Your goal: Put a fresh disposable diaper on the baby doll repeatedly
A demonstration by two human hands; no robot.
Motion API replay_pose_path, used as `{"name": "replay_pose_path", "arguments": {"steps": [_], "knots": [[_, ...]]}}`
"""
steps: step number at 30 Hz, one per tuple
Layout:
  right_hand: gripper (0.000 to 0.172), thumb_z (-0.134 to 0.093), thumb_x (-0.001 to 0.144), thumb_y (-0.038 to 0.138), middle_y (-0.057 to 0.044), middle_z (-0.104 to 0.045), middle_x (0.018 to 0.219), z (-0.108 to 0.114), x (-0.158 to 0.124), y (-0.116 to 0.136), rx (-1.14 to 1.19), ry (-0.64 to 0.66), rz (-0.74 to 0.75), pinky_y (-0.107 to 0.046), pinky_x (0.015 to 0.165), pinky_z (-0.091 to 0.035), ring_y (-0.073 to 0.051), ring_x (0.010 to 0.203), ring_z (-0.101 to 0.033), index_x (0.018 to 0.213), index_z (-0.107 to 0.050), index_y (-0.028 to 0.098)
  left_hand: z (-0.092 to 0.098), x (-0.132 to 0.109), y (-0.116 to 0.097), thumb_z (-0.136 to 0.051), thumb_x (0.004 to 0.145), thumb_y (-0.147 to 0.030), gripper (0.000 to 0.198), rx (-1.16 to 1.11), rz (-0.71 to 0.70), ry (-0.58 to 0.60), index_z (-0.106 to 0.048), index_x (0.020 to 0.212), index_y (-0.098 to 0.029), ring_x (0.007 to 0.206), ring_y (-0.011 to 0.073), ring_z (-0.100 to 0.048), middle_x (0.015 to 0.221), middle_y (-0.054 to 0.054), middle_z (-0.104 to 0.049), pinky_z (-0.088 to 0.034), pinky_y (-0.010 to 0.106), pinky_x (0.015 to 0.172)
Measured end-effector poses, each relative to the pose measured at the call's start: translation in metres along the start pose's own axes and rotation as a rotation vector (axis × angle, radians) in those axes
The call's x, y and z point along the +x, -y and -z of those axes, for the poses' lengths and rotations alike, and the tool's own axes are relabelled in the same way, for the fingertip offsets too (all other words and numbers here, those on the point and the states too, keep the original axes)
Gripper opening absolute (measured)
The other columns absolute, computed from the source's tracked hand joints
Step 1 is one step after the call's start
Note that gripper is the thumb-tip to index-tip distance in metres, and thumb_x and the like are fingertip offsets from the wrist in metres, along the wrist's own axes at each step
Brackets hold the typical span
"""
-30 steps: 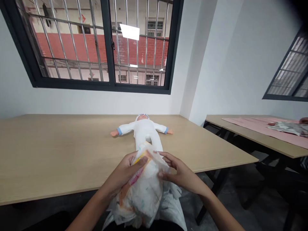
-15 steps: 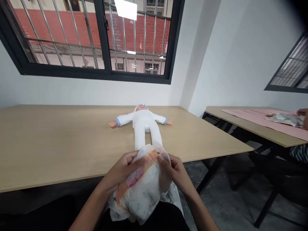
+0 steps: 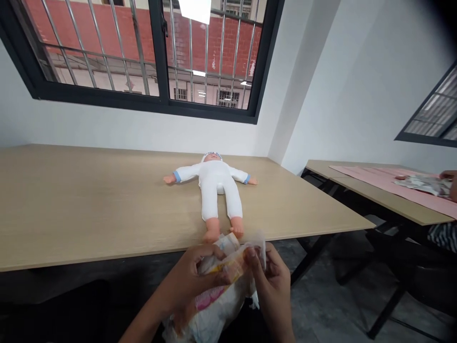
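My left hand (image 3: 189,278) and my right hand (image 3: 273,281) both grip a crinkled plastic pack of white diapers (image 3: 217,295) with orange and pink print, held below the table's near edge over my lap. My fingers pinch the pack's top opening. A baby doll (image 3: 216,186) in a white suit with blue cuffs lies on its back on the light wooden table (image 3: 89,205), arms spread, bare feet toward me, just beyond the pack.
A barred window (image 3: 143,52) spans the wall behind the table. To the right stands a second table (image 3: 374,195) with a pink cloth (image 3: 385,183) and a patterned garment (image 3: 421,183); another person's hand (image 3: 450,181) rests there. Dark floor lies between the tables.
The pack and both hands have dropped lower and nearer to me, uncovering the doll's legs and feet. My right hand has curled from flat onto the pack's top edge.
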State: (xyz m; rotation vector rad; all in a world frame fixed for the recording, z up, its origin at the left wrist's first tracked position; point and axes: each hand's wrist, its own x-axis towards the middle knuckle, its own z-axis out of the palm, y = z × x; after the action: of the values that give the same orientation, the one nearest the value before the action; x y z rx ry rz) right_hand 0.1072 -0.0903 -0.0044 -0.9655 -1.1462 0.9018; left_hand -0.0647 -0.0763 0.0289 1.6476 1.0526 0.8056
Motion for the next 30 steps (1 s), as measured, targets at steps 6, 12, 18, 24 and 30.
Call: {"name": "replay_pose_path", "arguments": {"steps": [6, 12, 18, 24, 30], "knots": [[0.023, -0.063, 0.079, 0.041, -0.001, -0.060, 0.072, 0.000, 0.000, -0.001, 0.094, 0.013, -0.092, -0.022, 0.055, -0.045, -0.013, 0.063, -0.055, 0.087, -0.060, 0.020, 0.000, 0.002, 0.003, -0.066, 0.071, -0.045, 0.032, 0.015, 0.001, 0.050, -0.055, 0.069, -0.015, 0.058, 0.0084, -0.027, 0.062, -0.005, -0.031, -0.022, 0.021, 0.052], [0.052, -0.075, 0.067, 0.037, -0.003, -0.066, 0.087, -0.004, -0.002, 0.001, 0.103, 0.108, -0.125, -0.029, 0.066, -0.053, -0.018, 0.075, -0.062, 0.112, -0.053, 0.023, -0.003, 0.005, 0.001, -0.063, 0.074, -0.046, 0.031, -0.053, 0.025, 0.054, -0.059, 0.073, -0.015, 0.058, 0.0085, -0.029, 0.061, -0.005, -0.034, -0.023, 0.021, 0.052], [0.057, -0.073, 0.068, 0.039, -0.005, -0.066, 0.087, -0.006, -0.003, 0.000, 0.116, 0.087, -0.137, -0.032, 0.064, -0.054, -0.020, 0.074, -0.064, 0.119, -0.050, 0.023, -0.005, 0.006, 0.004, -0.062, 0.075, -0.047, 0.033, -0.026, 0.020, 0.049, -0.056, 0.073, -0.015, 0.056, 0.0081, -0.027, 0.060, -0.005, -0.032, -0.020, 0.021, 0.050], [0.048, -0.072, 0.071, 0.036, -0.002, -0.063, 0.083, -0.002, -0.003, -0.003, 0.152, 0.034, -0.155, -0.026, 0.059, -0.050, -0.015, 0.066, -0.059, 0.112, -0.051, 0.022, -0.004, 0.005, 0.009, -0.060, 0.077, -0.046, 0.032, -0.001, 0.014, 0.059, -0.055, 0.071, -0.015, 0.055, 0.0082, -0.026, 0.060, -0.005, -0.030, -0.019, 0.023, 0.051], [0.046, -0.070, 0.074, 0.034, -0.004, -0.064, 0.092, -0.003, 0.001, -0.007, 0.097, -0.004, -0.097, -0.027, 0.065, -0.050, -0.016, 0.075, -0.061, 0.112, -0.048, 0.023, -0.001, 0.006, 0.011, -0.058, 0.079, -0.048, 0.036, -0.027, -0.010, 0.096, -0.047, 0.066, -0.016, 0.057, 0.0089, -0.026, 0.062, -0.004, -0.030, -0.021, 0.023, 0.052]]}}
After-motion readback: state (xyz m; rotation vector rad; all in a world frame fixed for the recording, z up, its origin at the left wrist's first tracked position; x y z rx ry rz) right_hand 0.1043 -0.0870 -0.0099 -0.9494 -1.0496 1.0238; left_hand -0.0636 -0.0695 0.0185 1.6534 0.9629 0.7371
